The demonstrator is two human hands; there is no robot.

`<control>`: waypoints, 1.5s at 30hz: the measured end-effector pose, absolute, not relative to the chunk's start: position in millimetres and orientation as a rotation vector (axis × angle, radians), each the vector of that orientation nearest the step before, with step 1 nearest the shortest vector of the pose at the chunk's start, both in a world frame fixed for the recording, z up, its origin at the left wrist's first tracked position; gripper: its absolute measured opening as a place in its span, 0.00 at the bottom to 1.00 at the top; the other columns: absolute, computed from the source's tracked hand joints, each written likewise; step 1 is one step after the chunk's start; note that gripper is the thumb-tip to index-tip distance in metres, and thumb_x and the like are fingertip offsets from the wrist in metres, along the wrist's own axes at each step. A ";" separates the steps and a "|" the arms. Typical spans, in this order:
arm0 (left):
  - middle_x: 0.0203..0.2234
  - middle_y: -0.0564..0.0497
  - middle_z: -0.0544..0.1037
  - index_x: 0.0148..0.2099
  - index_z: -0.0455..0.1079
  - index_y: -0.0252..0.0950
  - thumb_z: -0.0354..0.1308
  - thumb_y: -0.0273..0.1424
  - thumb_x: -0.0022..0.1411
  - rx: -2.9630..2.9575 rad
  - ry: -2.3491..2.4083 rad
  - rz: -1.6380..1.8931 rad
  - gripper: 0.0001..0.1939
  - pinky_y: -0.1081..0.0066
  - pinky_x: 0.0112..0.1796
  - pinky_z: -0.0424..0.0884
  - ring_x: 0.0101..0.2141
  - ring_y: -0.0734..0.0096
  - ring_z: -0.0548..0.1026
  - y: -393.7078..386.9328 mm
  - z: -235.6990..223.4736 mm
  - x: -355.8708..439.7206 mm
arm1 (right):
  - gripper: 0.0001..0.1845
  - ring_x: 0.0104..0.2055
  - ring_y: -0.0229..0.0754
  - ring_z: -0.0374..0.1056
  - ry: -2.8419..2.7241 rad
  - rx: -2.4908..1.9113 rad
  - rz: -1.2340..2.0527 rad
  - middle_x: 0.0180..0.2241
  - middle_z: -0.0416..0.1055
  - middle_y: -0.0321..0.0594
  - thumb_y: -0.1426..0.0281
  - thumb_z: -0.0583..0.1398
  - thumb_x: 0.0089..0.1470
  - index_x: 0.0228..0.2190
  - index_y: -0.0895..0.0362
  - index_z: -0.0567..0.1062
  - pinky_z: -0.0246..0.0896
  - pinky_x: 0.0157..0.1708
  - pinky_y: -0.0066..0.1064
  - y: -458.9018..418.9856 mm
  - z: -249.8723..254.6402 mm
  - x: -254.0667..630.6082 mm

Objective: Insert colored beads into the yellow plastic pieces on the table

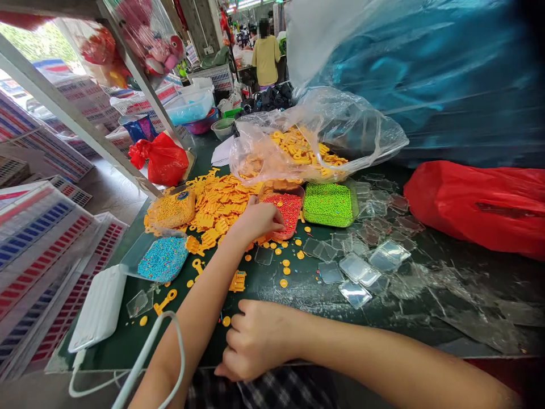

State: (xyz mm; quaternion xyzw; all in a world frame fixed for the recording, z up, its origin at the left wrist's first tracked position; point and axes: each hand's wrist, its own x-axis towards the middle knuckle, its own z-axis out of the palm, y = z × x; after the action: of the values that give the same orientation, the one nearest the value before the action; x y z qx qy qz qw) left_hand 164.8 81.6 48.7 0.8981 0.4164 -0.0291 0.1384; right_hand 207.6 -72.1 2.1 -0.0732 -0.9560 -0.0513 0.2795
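Note:
My left hand (256, 220) reaches forward, fingers curled, at the near edge of a tray of red beads (286, 211); what it pinches, if anything, is hidden. My right hand (256, 339) rests at the table's front edge with fingers curled under, and its contents do not show. Yellow plastic parts (217, 203) lie heaped behind the left hand, with small yellow discs (283, 268) scattered between the hands. A tray of green beads (328, 203) sits right of the red one. Trays of blue beads (162, 259) and yellow beads (171, 209) stand to the left.
Clear plastic lids (354, 267) lie scattered right of centre. A clear bag of yellow parts (298, 149) sits behind the trays. A red bag (481, 204) lies at right, another red bag (164, 159) at back left. A white power bank (99, 309) with cable lies at left. A person (266, 54) stands far back.

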 end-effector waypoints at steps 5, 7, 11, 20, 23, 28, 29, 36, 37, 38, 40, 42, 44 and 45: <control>0.33 0.48 0.81 0.35 0.78 0.35 0.57 0.32 0.63 2.715 1.238 -0.074 0.09 0.57 0.49 0.60 0.36 0.63 0.75 83.3 53.8 160.2 | 0.24 0.16 0.36 0.63 -2.595 -0.187 -0.101 0.12 0.65 0.32 0.62 0.57 0.58 0.13 0.54 0.66 0.49 0.17 0.30 -72.3 2.5 207.7; 0.37 0.46 0.81 0.38 0.78 0.35 0.56 0.33 0.64 2.746 1.228 0.005 0.10 0.61 0.45 0.62 0.39 0.62 0.75 85.5 55.2 156.3 | 0.23 0.17 0.36 0.64 -2.628 -0.186 -0.071 0.13 0.66 0.32 0.62 0.57 0.59 0.14 0.55 0.67 0.50 0.17 0.30 -72.9 2.6 205.7; 0.38 0.47 0.81 0.39 0.78 0.36 0.56 0.33 0.65 2.776 1.180 0.068 0.10 0.62 0.45 0.62 0.40 0.63 0.75 88.4 55.0 150.9 | 0.22 0.19 0.36 0.67 -2.704 -0.153 -0.011 0.15 0.69 0.32 0.62 0.57 0.59 0.16 0.55 0.70 0.52 0.18 0.30 -74.4 2.1 200.3; 0.34 0.51 0.82 0.35 0.79 0.39 0.59 0.33 0.62 2.704 1.043 0.028 0.08 0.59 0.49 0.57 0.41 0.63 0.74 87.1 43.6 162.7 | 0.22 0.20 0.36 0.67 -2.739 -0.115 0.039 0.15 0.70 0.33 0.64 0.55 0.61 0.16 0.55 0.71 0.52 0.18 0.30 -77.2 0.8 196.2; 0.32 0.51 0.82 0.35 0.79 0.38 0.60 0.35 0.61 2.682 1.041 0.016 0.09 0.57 0.51 0.56 0.39 0.64 0.74 88.4 42.1 164.7 | 0.23 0.20 0.36 0.67 -2.735 -0.125 0.042 0.15 0.70 0.33 0.64 0.55 0.62 0.17 0.55 0.71 0.52 0.19 0.30 -76.9 0.7 195.9; 0.28 0.51 0.80 0.30 0.78 0.36 0.63 0.37 0.58 2.651 1.047 -0.031 0.10 0.56 0.52 0.55 0.35 0.65 0.74 89.2 41.8 166.8 | 0.23 0.20 0.36 0.67 -2.735 -0.138 0.033 0.15 0.69 0.33 0.64 0.55 0.62 0.17 0.55 0.71 0.51 0.18 0.30 -75.6 0.7 196.0; 0.27 0.51 0.80 0.29 0.77 0.36 0.63 0.36 0.58 2.642 1.050 -0.036 0.09 0.56 0.52 0.55 0.34 0.66 0.73 88.7 41.7 167.4 | 0.23 0.20 0.36 0.66 -2.735 -0.140 0.031 0.15 0.69 0.33 0.64 0.55 0.62 0.17 0.55 0.71 0.51 0.19 0.30 -75.3 0.6 196.1; 0.23 0.54 0.77 0.27 0.76 0.35 0.61 0.27 0.57 2.625 1.121 -0.084 0.07 0.55 0.56 0.51 0.33 0.69 0.72 80.7 45.2 170.5 | 0.21 0.20 0.37 0.66 -2.759 -0.178 0.021 0.14 0.68 0.33 0.63 0.55 0.62 0.19 0.55 0.72 0.50 0.19 0.31 -71.6 0.9 198.7; 0.24 0.54 0.77 0.27 0.76 0.35 0.62 0.28 0.57 2.627 1.126 -0.084 0.07 0.55 0.56 0.51 0.34 0.68 0.73 80.2 45.9 170.4 | 0.22 0.19 0.37 0.66 -2.759 -0.191 0.008 0.14 0.68 0.33 0.63 0.55 0.62 0.18 0.55 0.72 0.49 0.19 0.31 -71.0 1.0 199.4; 0.25 0.53 0.78 0.28 0.76 0.35 0.62 0.30 0.58 2.636 1.127 -0.072 0.07 0.54 0.56 0.52 0.36 0.66 0.73 80.1 46.3 169.9 | 0.22 0.19 0.37 0.65 -2.752 -0.210 -0.010 0.14 0.68 0.33 0.63 0.55 0.62 0.18 0.55 0.71 0.49 0.18 0.31 -70.5 0.9 200.2; 0.30 0.51 0.79 0.31 0.77 0.35 0.63 0.32 0.59 2.675 1.115 -0.019 0.07 0.55 0.55 0.54 0.40 0.63 0.73 80.8 46.8 168.2 | 0.22 0.18 0.37 0.64 -2.720 -0.259 -0.056 0.14 0.68 0.34 0.64 0.55 0.61 0.17 0.55 0.70 0.47 0.18 0.31 -69.5 0.1 201.6; 0.35 0.49 0.79 0.34 0.78 0.36 0.62 0.33 0.60 2.720 1.098 0.072 0.06 0.57 0.53 0.57 0.44 0.61 0.72 82.0 48.4 165.4 | 0.21 0.18 0.38 0.64 -2.682 -0.320 -0.116 0.14 0.69 0.35 0.65 0.56 0.61 0.17 0.56 0.69 0.46 0.18 0.31 -68.1 -1.8 202.4; 0.38 0.48 0.78 0.37 0.77 0.36 0.60 0.34 0.61 2.745 1.085 0.201 0.07 0.59 0.50 0.60 0.45 0.60 0.72 81.9 53.6 161.9 | 0.20 0.17 0.37 0.64 -2.646 -0.382 -0.181 0.14 0.69 0.36 0.67 0.56 0.60 0.17 0.56 0.69 0.44 0.17 0.30 -66.2 -4.3 202.5; 0.38 0.48 0.78 0.38 0.77 0.36 0.59 0.35 0.62 2.746 1.080 0.284 0.08 0.60 0.49 0.62 0.44 0.61 0.72 80.6 58.2 159.8 | 0.20 0.17 0.37 0.64 -2.629 -0.408 -0.209 0.14 0.69 0.36 0.68 0.56 0.60 0.17 0.57 0.69 0.43 0.17 0.30 -65.1 -5.4 202.4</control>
State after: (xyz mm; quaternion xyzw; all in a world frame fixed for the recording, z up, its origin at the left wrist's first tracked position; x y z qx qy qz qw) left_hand 159.8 80.6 58.2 0.9227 0.3630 0.0954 0.0884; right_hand 202.4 -65.1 -5.4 -0.1487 -0.9577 -0.0760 0.2344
